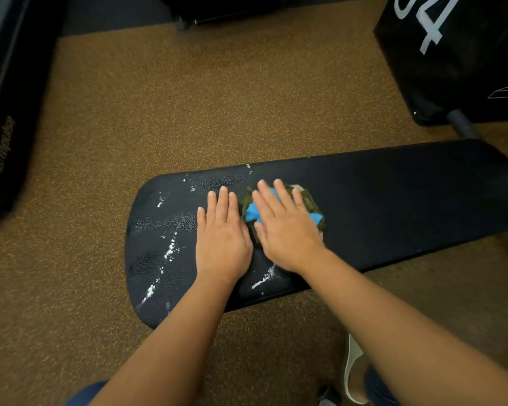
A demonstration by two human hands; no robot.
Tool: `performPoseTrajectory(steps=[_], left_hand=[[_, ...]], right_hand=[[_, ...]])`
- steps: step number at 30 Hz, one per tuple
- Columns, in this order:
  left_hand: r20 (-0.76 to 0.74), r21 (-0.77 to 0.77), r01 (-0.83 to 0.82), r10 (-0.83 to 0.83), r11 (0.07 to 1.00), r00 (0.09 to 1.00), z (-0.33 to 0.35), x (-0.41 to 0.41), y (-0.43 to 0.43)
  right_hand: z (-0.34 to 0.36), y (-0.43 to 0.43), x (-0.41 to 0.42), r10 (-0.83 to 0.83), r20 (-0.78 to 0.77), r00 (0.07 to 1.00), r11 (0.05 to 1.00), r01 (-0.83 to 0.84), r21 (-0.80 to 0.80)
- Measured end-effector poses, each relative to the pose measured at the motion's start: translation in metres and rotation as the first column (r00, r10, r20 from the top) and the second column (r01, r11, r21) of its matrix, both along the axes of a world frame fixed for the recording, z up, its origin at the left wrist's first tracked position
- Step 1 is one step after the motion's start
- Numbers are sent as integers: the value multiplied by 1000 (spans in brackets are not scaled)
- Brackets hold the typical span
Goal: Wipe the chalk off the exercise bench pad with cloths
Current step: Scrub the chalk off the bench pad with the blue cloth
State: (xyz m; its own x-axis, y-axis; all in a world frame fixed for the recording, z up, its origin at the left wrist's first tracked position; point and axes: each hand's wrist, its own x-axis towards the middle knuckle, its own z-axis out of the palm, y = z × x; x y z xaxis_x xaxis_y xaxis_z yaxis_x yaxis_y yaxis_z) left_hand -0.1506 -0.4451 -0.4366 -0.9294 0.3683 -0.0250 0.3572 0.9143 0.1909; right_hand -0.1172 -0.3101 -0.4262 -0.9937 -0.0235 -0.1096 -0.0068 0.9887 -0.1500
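Head view is showing the right hand [285,227] pressing flat, fingers straight, on bunched blue and olive cloths [311,200] mid-pad, likely for wiping pressure. Left hand [222,232] is lying flat beside them, bracing the bench pad [393,200]; chalk [170,250] is streaking its left end.

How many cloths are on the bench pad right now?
2: a blue cloth and a dark green cloth, bunched together under the right hand; more may be hidden beneath it.

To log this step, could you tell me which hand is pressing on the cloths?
The right hand, flat on the bunched cloths; the left hand rests on bare pad beside them.
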Motion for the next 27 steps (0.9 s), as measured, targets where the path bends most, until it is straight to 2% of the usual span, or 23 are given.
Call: performPoseTrajectory(steps=[2, 3, 4, 7, 8, 9, 13, 15, 18, 19, 20, 24, 25, 27], left_hand=[[-4, 9, 4, -4, 1000, 1000, 0, 0, 0], [-8, 18, -1, 1, 1000, 1000, 0, 0, 0], [-11, 21, -4, 5, 1000, 1000, 0, 0, 1], [-24, 17, -13, 13, 1000, 1000, -3, 0, 2], [-24, 18, -13, 14, 1000, 1000, -3, 0, 2], [-22, 20, -14, 14, 1000, 1000, -4, 0, 1], [-15, 13, -11, 11, 1000, 1000, -5, -1, 1], [-16, 5, -15, 15, 1000, 1000, -4, -1, 2], [-18, -13, -21, 21, 1000, 1000, -5, -2, 3], [-18, -17, -19, 19, 1000, 1000, -5, -3, 2], [-17, -17, -13, 12, 1000, 1000, -5, -3, 2], [-1, 8, 19, -19, 1000, 1000, -4, -5, -1], [-3, 12, 21, -20, 1000, 1000, -3, -5, -1], [-10, 19, 32, -32, 999, 999, -1, -7, -1]], right_hand=[[2, 15, 8, 143, -13, 990, 990, -143, 4], [3, 24, 7, 151, -16, 988, 989, -151, 6], [5, 29, 2, 102, -9, 995, 995, -102, 9], [2, 18, -14, -182, 0, 983, 983, 182, -9], [2, 10, -15, -216, -9, 976, 976, 216, -21], [2, 4, -11, -194, -20, 981, 981, 194, -25], [1, 25, 9, 151, -22, 988, 989, -151, 0], [2, 39, 0, 116, -15, 993, 993, -116, -5], [3, 24, -19, -130, 8, 991, 991, 130, -10], [2, 14, -21, -153, 7, 988, 988, 153, -4], [2, 8, -17, -119, 1, 993, 993, 119, -3], [0, 32, 5, 247, -15, 969, 969, -247, 9], [2, 40, 2, 256, -3, 967, 967, -256, 8], [5, 43, -15, 115, 9, 993, 993, -115, -2]])
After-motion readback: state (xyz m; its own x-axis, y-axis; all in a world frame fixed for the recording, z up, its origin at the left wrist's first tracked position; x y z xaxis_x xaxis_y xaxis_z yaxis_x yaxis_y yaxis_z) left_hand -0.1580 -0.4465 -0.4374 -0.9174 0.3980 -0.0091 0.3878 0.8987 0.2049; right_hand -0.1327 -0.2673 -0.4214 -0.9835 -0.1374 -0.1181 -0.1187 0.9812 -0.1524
